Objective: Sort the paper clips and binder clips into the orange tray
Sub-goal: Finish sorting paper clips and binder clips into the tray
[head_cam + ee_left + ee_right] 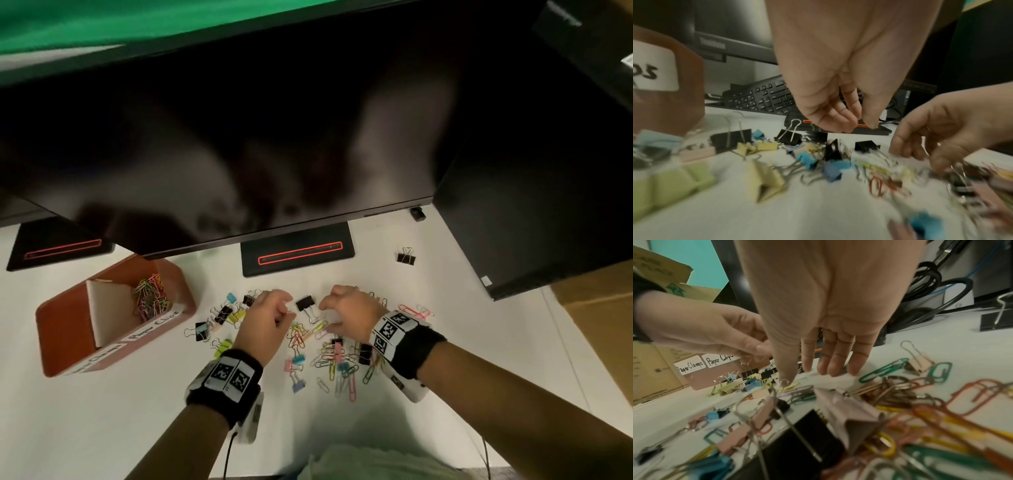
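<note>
white desk | orange tray long axis diagonal | hands above clips

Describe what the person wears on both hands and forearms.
Both forearms are bare, with no sleeves. Each wrist carries a black fabric wristband topped by white panels printed with black square fiducial markers; the right wrist's band also wraps a white block underneath. A thin black cable hangs from the left band. The left hand and right hand are ungloved.
</note>
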Available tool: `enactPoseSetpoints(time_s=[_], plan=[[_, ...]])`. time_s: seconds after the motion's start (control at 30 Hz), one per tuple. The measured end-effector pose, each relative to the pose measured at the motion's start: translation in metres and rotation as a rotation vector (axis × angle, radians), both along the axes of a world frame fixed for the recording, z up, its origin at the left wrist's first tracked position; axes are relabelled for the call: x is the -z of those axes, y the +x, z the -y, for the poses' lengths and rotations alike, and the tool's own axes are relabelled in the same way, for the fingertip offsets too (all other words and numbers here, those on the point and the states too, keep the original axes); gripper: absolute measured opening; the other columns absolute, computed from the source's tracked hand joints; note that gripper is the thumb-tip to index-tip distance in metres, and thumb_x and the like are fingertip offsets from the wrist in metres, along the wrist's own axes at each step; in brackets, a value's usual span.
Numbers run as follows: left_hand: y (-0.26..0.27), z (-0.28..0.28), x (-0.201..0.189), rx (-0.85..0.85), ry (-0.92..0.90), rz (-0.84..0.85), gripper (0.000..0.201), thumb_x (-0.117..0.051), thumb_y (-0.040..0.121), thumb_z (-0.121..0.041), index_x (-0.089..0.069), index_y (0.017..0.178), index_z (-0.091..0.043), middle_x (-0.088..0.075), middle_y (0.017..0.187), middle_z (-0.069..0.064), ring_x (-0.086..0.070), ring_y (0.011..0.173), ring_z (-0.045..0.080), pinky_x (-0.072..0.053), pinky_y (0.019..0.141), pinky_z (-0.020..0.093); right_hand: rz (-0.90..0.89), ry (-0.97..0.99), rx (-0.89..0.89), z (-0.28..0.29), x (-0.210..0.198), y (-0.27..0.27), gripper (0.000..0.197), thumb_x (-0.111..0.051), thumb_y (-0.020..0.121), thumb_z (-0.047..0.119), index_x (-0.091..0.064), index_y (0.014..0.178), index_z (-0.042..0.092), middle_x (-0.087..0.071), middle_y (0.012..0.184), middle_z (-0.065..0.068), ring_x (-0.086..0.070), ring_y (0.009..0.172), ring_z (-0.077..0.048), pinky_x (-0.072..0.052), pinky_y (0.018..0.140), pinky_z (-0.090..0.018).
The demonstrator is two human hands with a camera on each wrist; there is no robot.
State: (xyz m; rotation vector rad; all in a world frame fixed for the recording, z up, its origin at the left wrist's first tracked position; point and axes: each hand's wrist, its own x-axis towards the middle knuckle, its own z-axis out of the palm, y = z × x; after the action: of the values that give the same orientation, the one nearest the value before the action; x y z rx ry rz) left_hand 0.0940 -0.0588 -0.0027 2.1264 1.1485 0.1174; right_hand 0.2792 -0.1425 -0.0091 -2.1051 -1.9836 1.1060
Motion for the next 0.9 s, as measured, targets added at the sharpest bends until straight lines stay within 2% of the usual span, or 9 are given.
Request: enactPoseSetpoints(time_s=[0.07,0.17,0.27,0.33,0.5,0.6,0.73,0.8,0.9], plan=[[-0.015,0.009,0.001,0.113,-0.006,-0.052,0.023,-0.064,0.084,-0.013,-0.061,0.106,-0.018,-0.055,0.096,-0.003,-0.055,0.075,0.002,-0.051,0.075,0.019,0.002,-0.013,-0.022,-0.001,0.002,-0.003,0.049,-0.064,0.083,0.037,-0.051,0.129,0.023,-0.049,0.121,-0.004,-0.052,0.110,-0.024,-0.048,0.093,-0.038],[-0.026,0.019,0.009,0.247,-0.020,-0.097,0.036,-0.063,0.083,-0.009,-0.060,0.117,-0.019,-0.052,0.110,-0.003,-0.054,0.090,0.008,-0.047,0.087,0.021,0.003,-0.014,-0.034,-0.006,0.002,-0.009,0.049,-0.066,0.081,0.037,-0.051,0.127,0.026,-0.047,0.119,-0.003,-0.050,0.108,-0.022,-0.047,0.093,-0.039],[-0.023,0.020,0.017,0.295,0.022,-0.097,0.045,-0.064,0.080,-0.006,-0.056,0.123,-0.017,-0.049,0.113,0.000,-0.050,0.101,0.012,-0.042,0.092,0.021,0.006,-0.020,-0.033,-0.011,0.000,-0.015,0.033,-0.063,0.084,0.031,-0.059,0.115,0.022,-0.049,0.115,-0.004,-0.052,0.104,-0.023,-0.048,0.088,-0.037],[-0.018,0.017,0.020,0.316,0.044,-0.105,0.039,-0.065,0.081,-0.008,-0.060,0.119,-0.014,-0.050,0.110,0.002,-0.051,0.100,0.014,-0.043,0.093,0.022,0.013,-0.047,-0.043,-0.014,-0.001,-0.017,0.021,-0.060,0.086,0.027,-0.065,0.105,0.017,-0.052,0.112,-0.005,-0.053,0.104,-0.024,-0.047,0.086,-0.035],[-0.012,0.007,0.025,0.304,0.050,-0.118,0.014,-0.064,0.084,-0.014,-0.067,0.095,-0.006,-0.051,0.104,0.004,-0.052,0.092,0.015,-0.043,0.085,0.019,0.022,-0.104,-0.066,-0.015,-0.001,-0.014,0.017,-0.055,0.089,0.016,-0.066,0.101,0.012,-0.060,0.109,-0.007,-0.055,0.102,-0.024,-0.047,0.084,-0.034],[-0.013,0.005,0.026,0.311,0.047,-0.126,0.014,-0.063,0.085,-0.017,-0.066,0.093,-0.006,-0.050,0.104,0.003,-0.052,0.091,0.015,-0.042,0.082,0.019,-0.023,-0.076,-0.041,-0.011,-0.004,-0.004,0.016,-0.057,0.089,0.018,-0.066,0.101,0.014,-0.065,0.106,-0.004,-0.058,0.099,-0.021,-0.045,0.080,-0.027],[-0.017,0.003,0.027,0.309,0.104,-0.097,0.011,-0.061,0.086,-0.016,-0.067,0.090,-0.007,-0.054,0.102,0.002,-0.053,0.091,0.015,-0.045,0.079,0.023,-0.106,0.006,0.094,-0.003,-0.011,0.019,0.023,-0.061,0.087,0.019,-0.065,0.110,0.017,-0.065,0.102,0.000,-0.055,0.089,-0.013,-0.043,0.080,-0.022],[-0.020,0.002,0.026,0.295,0.128,-0.066,0.007,-0.061,0.085,-0.014,-0.067,0.088,-0.010,-0.058,0.095,0.002,-0.055,0.088,0.016,-0.048,0.077,0.028,-0.080,-0.012,0.074,0.002,-0.011,0.027,0.025,-0.061,0.087,0.020,-0.065,0.111,0.020,-0.065,0.102,0.001,-0.053,0.087,-0.012,-0.041,0.077,-0.021],[-0.024,-0.001,0.024,0.286,0.150,-0.035,0.004,-0.061,0.085,-0.014,-0.065,0.087,-0.015,-0.063,0.087,-0.001,-0.056,0.083,0.016,-0.051,0.073,0.035,-0.034,-0.065,-0.022,0.012,-0.009,0.025,0.024,-0.059,0.087,0.023,-0.066,0.111,0.023,-0.065,0.102,0.000,-0.056,0.096,-0.018,-0.041,0.078,-0.024]])
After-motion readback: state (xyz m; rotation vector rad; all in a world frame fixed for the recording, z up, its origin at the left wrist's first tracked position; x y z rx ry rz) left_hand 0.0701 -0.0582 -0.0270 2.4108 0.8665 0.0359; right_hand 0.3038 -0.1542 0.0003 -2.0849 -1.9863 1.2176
